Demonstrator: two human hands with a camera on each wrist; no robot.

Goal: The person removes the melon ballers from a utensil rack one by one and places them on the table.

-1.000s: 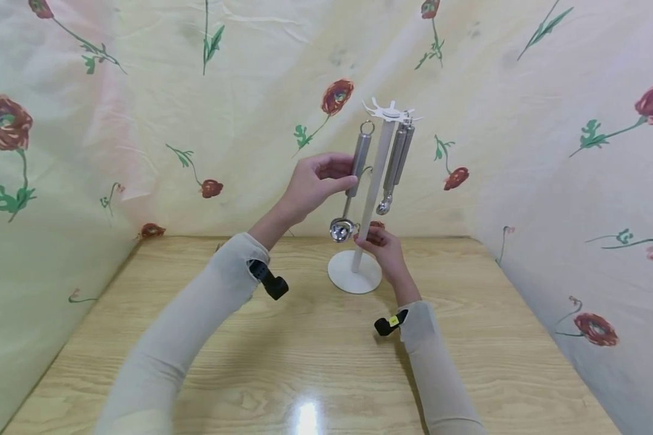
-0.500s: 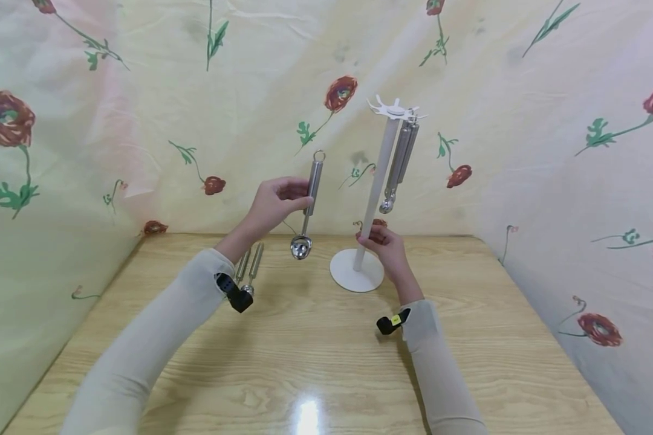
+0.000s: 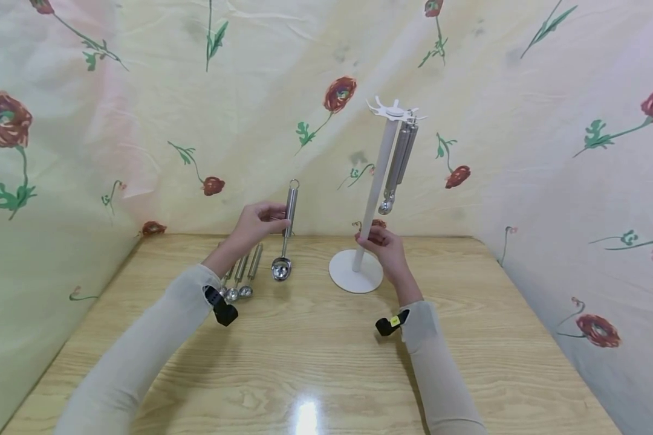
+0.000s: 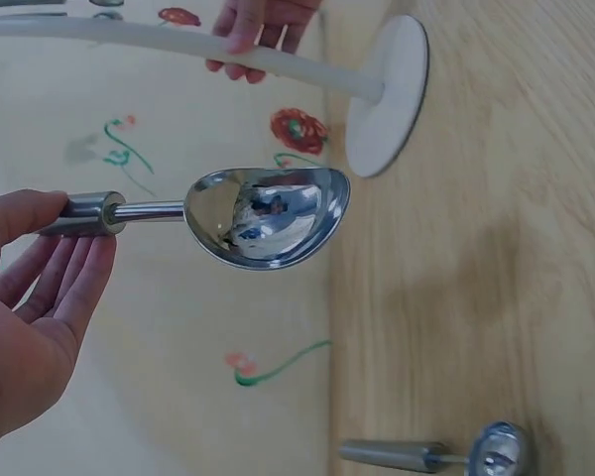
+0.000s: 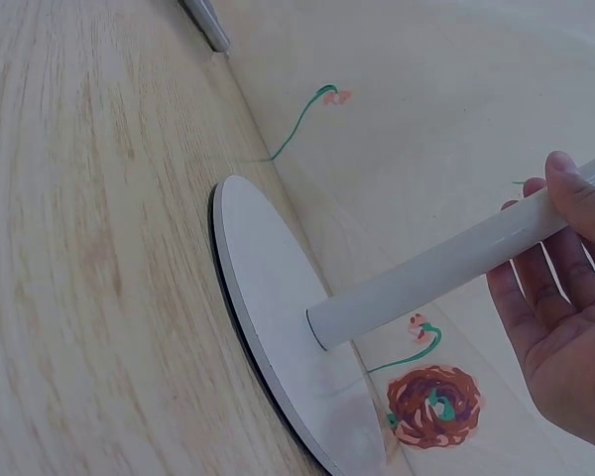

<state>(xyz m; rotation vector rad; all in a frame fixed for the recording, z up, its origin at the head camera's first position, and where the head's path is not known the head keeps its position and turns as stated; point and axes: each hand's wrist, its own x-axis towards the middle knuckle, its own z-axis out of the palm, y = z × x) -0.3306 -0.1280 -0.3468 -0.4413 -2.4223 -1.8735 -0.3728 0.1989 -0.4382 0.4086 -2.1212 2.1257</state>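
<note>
Head view: a silver metal scoop with a cylindrical handle and a ringed end (image 3: 291, 208) is pinched between thumb and fingers of the left hand (image 3: 253, 225), its oval bowl pointed downward. The pole of a white stand with a round base and spiked top (image 3: 377, 181) is gripped low by the right hand (image 3: 387, 254). Compared with 1.0 s ago, when it was held beside the pole, the scoop has been carried leftward, away from the right hand, and lowered toward the pale wood-grain desk (image 3: 305, 350). Just below the left hand, 3 silver long-handled utensils (image 3: 254, 263) are laid on the desk, partly hidden by the left sleeve. Above the right hand, what look like 2 slim silver utensils (image 3: 398, 157) are left hanging. By judgement, the scoop has been brought clear of the stand, which is kept steady meanwhile, so the unloading seems only partly done.
</note>
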